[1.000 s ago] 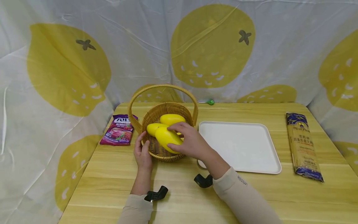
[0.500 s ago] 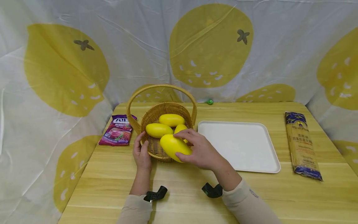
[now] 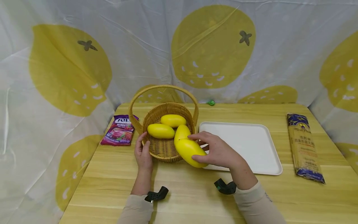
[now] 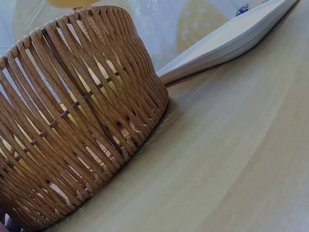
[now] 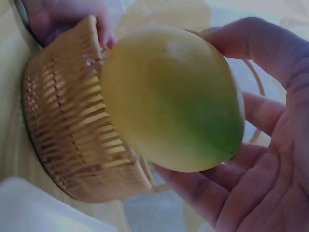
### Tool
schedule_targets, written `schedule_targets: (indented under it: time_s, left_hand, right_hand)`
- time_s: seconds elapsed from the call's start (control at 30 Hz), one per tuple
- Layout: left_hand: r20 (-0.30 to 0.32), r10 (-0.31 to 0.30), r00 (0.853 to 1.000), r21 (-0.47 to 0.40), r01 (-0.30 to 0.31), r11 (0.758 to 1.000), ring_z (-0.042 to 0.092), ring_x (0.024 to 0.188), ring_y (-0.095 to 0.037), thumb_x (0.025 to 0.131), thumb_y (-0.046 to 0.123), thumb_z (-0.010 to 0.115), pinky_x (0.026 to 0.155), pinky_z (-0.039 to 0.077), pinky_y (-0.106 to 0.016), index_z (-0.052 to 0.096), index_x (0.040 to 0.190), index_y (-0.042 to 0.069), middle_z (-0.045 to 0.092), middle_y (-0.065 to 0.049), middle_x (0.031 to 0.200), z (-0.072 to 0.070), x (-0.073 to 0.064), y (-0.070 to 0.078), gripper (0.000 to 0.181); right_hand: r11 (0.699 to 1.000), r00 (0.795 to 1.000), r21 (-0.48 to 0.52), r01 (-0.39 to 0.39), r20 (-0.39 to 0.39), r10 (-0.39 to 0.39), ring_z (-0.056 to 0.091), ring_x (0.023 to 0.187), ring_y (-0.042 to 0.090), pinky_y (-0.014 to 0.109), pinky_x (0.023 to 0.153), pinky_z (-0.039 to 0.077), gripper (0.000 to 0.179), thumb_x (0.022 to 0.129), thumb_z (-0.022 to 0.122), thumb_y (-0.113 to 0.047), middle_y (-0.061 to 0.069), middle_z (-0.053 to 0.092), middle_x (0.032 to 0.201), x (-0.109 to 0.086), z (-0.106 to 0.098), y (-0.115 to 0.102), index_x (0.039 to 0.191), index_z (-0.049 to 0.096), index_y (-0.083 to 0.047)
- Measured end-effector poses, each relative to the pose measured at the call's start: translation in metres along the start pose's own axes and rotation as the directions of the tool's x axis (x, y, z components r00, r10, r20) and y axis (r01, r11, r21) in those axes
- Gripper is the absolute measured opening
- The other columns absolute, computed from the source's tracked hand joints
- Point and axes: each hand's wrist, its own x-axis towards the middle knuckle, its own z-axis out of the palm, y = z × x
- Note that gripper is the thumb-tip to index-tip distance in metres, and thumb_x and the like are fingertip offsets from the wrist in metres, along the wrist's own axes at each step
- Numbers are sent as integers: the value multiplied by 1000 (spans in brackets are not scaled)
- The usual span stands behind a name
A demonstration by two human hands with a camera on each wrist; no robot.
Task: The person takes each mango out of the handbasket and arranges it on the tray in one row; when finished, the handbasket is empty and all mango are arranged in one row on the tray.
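I have the left grip [image 3: 143, 154] holding the basket [image 3: 162, 149], the right grip [image 3: 221, 151] clasping a mango [image 3: 190, 151] at the basket's near-right edge, close to the tray [image 3: 249, 149]. Only the right wrist view shows the mango's green patch [image 5: 205, 123].

Lemon-print cloth [image 3: 139, 40] hangs behind a wooden table [image 3: 184, 202].

Soft, even light fills the head view, with pale sheen on the surface [image 3: 184, 202] toward six o'clock. Print on the pasta packet [image 3: 305, 147] near three o'clock is soft. The left wrist view is dimmer, greyish; the right is hazy, the yellow fruit [image 5: 174, 101] dully highlighted, the tray [image 5: 43, 210] near eight o'clock blurred.
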Motion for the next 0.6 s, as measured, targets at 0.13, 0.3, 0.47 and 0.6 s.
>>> schedule_targets:
  time_s: [0.13, 0.3, 0.47, 0.6]
  left_hand:
    - [3, 5, 1000, -5, -5, 1000, 37, 146, -15, 99, 0, 47, 120, 32, -27, 56, 136, -6, 47, -17, 153, 1, 0, 0, 38]
    - [4, 8, 1000, -3, -8, 1000, 36, 148, -17, 99, 0, 47, 123, 30, -35, 57, 135, -5, 47, -16, 154, 1, 0, 1, 38]
    - [-1, -4, 1000, -4, 4, 1000, 35, 148, -18, 99, -1, 47, 125, 25, -40, 58, 134, -4, 49, -14, 152, 1, 0, 1, 37]
    - [1, -5, 1000, -3, 5, 1000, 35, 148, -17, 99, 0, 47, 125, 26, -38, 58, 134, -3, 49, -13, 151, 1, 0, 1, 37]
  right_hand:
    - [999, 1000, 25, -28, -3, 28, 66, 114, 26, 40, 91, 59, 56, 85, 82, -23, 4, 60, 136, -6, -12, 8, 137, 62, -20]
    - [994, 994, 91, -60, -88, 68, 65, 113, 29, 42, 92, 58, 60, 87, 81, -21, 8, 59, 143, -6, -22, 23, 142, 58, -18]
    - [984, 978, 126, -123, -151, 141, 62, 117, 34, 46, 95, 56, 62, 92, 76, -20, 15, 54, 144, -5, -31, 42, 148, 51, -20]
    - [977, 960, 128, -173, -198, 196, 60, 120, 35, 46, 95, 56, 63, 95, 71, -22, 17, 51, 148, -6, -37, 53, 153, 46, -26]
